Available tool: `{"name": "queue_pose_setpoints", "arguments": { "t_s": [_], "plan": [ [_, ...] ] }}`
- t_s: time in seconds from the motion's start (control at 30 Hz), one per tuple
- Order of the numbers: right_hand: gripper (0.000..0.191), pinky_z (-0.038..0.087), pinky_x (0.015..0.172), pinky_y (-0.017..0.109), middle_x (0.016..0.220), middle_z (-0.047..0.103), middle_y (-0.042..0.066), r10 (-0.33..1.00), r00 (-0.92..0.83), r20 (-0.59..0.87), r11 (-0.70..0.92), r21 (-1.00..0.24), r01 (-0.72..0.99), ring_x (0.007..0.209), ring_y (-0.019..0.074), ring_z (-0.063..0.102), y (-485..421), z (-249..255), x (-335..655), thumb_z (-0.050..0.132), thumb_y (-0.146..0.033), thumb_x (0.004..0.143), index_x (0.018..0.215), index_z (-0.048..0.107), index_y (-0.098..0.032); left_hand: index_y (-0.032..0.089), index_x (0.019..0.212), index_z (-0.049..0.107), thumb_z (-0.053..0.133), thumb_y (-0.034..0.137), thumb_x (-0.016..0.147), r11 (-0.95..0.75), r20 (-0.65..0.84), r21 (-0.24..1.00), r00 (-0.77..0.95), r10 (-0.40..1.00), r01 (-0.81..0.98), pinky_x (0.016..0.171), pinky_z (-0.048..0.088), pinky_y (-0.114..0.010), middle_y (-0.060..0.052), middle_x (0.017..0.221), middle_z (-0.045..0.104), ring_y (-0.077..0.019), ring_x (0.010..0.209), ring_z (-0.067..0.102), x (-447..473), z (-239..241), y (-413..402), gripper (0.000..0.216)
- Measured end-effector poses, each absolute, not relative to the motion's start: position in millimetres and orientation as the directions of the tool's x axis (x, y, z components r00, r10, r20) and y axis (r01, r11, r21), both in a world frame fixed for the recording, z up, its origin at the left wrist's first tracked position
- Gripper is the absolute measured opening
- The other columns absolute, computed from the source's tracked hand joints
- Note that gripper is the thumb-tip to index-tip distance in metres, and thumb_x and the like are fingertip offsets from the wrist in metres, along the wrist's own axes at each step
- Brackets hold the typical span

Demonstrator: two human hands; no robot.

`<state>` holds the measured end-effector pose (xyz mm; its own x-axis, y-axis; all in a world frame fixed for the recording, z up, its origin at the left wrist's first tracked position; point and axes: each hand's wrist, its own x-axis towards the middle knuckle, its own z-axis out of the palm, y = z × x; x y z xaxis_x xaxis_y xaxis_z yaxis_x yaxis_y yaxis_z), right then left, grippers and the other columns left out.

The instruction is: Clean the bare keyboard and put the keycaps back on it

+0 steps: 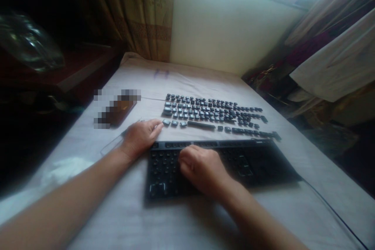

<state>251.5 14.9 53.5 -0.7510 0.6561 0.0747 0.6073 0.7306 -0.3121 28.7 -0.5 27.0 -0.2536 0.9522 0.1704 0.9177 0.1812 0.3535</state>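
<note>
A black keyboard (272, 160) lies on the sheet in front of me, most of its keycaps off and its bare key posts showing. My right hand (202, 166) is closed over its left-middle part, fingertips bunched down on the key posts; whatever they hold is hidden. Beyond the keyboard's top left corner, my left hand (143, 134) rests on the sheet, fingers reaching forward and slightly bent. Their tips are right beside a loose keycap (166, 122); I cannot tell whether they touch it. Loose black keycaps (196, 116) are set out in rows behind the keyboard, with a long space bar (201, 125) in the nearest row.
A brown object (121, 111), partly pixelated, lies left of the keycap rows. Pale cloth (66, 170) is bunched near my left forearm. The keyboard's cable (334, 209) trails off to the right. A dark wooden table (84, 66) stands left; clothes (336, 54) hang right.
</note>
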Motion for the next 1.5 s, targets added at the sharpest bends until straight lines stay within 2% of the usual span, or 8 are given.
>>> {"name": "queue_pose_setpoints", "arguments": {
  "t_s": [0.33,0.43,0.63,0.87,1.03,1.23,1.5],
  "plan": [
    [0.013,0.045,0.063,0.022,0.077,0.072,0.002,0.623,-0.752,0.214,0.738,-0.479,0.475,0.065,0.0136,0.064,13.8,52.7,255.9,0.059,-0.012,0.081,0.079,0.068,-0.021,0.029,0.106,0.074,0.04,0.047,0.093,0.17,0.166,0.352,-0.24,0.957,0.92,0.075,0.05,-0.03,-0.003,0.099,0.079,-0.0238,0.089,0.072,27.2,24.5,-0.3,0.04],
    [0.013,0.045,0.064,0.022,0.079,0.073,0.002,0.608,-0.77,0.191,0.748,-0.464,0.475,0.066,0.0143,0.066,11.7,52.9,251.6,0.059,-0.012,0.081,0.081,0.069,-0.02,0.028,0.106,0.074,0.04,0.047,0.093,0.176,0.161,0.351,-0.245,0.956,0.92,0.076,0.051,-0.031,-0.004,0.1,0.079,-0.0248,0.092,0.072,27.9,25.1,-0.5,0.041],
    [0.012,0.041,0.061,0.024,0.08,0.074,0.003,0.61,-0.785,0.108,0.763,-0.347,0.545,0.064,0.0151,0.066,8.4,55.9,241.7,0.06,-0.013,0.082,0.08,0.07,-0.02,0.027,0.107,0.073,0.04,0.047,0.094,0.177,0.154,0.354,-0.244,0.958,0.918,0.076,0.051,-0.032,-0.004,0.1,0.078,-0.0251,0.091,0.073,27.9,24.9,-0.8,0.041],
    [0.013,0.039,0.062,0.025,0.087,0.075,0.004,0.639,-0.77,-0.001,0.746,-0.246,0.619,0.073,0.0178,0.068,7.6,61.9,234.2,0.061,-0.016,0.085,0.085,0.073,-0.021,0.027,0.108,0.073,0.04,0.046,0.094,0.18,0.146,0.361,-0.246,0.958,0.915,0.077,0.051,-0.032,-0.004,0.102,0.078,-0.025,0.092,0.073,28.3,26.0,-0.9,0.041],
    [0.014,0.04,0.064,0.024,0.088,0.075,0.003,0.636,-0.771,-0.042,0.74,-0.251,0.624,0.073,0.0168,0.068,7.7,64.5,233.1,0.06,-0.016,0.086,0.086,0.073,-0.021,0.026,0.11,0.073,0.04,0.046,0.094,0.184,0.139,0.361,-0.248,0.959,0.914,0.077,0.051,-0.032,-0.005,0.104,0.078,-0.0252,0.093,0.073,29.3,26.2,-0.7,0.042],
    [0.014,0.041,0.065,0.024,0.089,0.075,0.003,0.648,-0.761,-0.01,0.729,-0.278,0.625,0.075,0.0174,0.068,9.0,60.3,233.6,0.06,-0.015,0.085,0.087,0.073,-0.021,0.026,0.108,0.073,0.039,0.046,0.094,0.185,0.136,0.359,-0.247,0.959,0.915,0.075,0.05,-0.032,-0.005,0.099,0.078,-0.0257,0.09,0.073,28.6,26.3,-1.2,0.042],
    [0.013,0.044,0.067,0.023,0.084,0.075,0.003,0.654,-0.751,0.085,0.705,-0.428,0.566,0.07,0.0151,0.067,9.4,62.2,239.4,0.062,-0.013,0.083,0.085,0.073,-0.02,0.026,0.108,0.073,0.039,0.046,0.094,0.176,0.141,0.359,-0.24,0.961,0.917,0.076,0.051,-0.032,-0.005,0.1,0.078,-0.0257,0.091,0.073,28.1,25.5,-0.6,0.042]
  ]
}}
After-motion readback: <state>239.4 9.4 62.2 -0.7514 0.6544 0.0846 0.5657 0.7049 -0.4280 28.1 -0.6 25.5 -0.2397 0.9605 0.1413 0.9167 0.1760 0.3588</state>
